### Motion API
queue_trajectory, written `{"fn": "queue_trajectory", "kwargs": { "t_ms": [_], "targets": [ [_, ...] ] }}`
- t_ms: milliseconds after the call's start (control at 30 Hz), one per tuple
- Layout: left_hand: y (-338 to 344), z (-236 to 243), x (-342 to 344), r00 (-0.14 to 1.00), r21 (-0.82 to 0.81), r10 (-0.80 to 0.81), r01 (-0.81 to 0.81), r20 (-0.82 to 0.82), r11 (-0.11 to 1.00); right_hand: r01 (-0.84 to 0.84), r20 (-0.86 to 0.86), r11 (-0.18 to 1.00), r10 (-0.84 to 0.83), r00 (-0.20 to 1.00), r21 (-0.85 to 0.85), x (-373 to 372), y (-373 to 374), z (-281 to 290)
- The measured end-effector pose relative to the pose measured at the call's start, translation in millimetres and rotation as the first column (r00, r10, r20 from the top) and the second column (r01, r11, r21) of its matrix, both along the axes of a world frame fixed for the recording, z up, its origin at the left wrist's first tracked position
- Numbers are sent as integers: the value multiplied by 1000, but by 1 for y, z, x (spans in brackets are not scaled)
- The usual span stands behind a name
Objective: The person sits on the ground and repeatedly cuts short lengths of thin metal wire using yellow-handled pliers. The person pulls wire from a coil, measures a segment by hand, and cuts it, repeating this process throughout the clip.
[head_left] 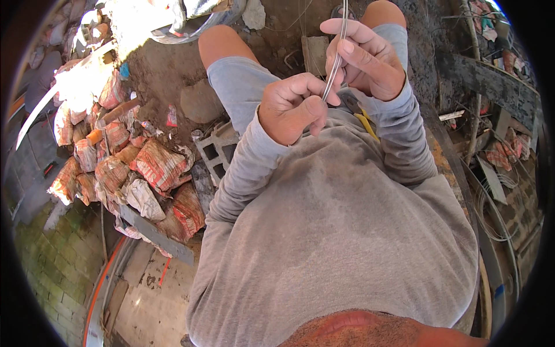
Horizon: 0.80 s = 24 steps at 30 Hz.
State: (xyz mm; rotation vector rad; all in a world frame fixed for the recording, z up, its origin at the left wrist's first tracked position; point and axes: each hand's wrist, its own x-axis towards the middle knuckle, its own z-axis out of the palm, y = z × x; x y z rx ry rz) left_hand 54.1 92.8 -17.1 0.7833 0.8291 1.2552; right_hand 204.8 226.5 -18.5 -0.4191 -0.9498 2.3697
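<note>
A bundle of thin silvery wires (pixel 345 20) runs up from between my hands to the top edge of the head view. My left hand (pixel 295 107) is closed, pinching the lower end of the wires between thumb and fingers. Just above and to the right, my right hand (pixel 370 61) has its thumb and fingers closed around the wires higher up, with the index finger stretched out behind them. Both hands are held in front of my waist, over my lap. Below the right wrist, a yellow strip or handle (pixel 367 124) shows at my waist; its kind is unclear.
Filled sacks (pixel 159 165) are heaped at the left, beside a hollow concrete block (pixel 217 151). A round tub (pixel 199 32) stands at the far side. Dark boards (pixel 485 78) and coiled wire (pixel 491 217) lie at the right. A stone (pixel 201 101) rests on the dirt.
</note>
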Motion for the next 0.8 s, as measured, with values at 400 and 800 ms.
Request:
{"fn": "queue_trajectory", "kwargs": {
  "t_ms": [400,800],
  "targets": [
    [-16,22,-9,447,240,236,-48,-863,970,85,446,996,-92,890,36,-1,-19,13],
    [-22,11,-4,376,343,231,264,-897,902,382,419,914,-401,814,133,26,-16,-18]
  ]
}}
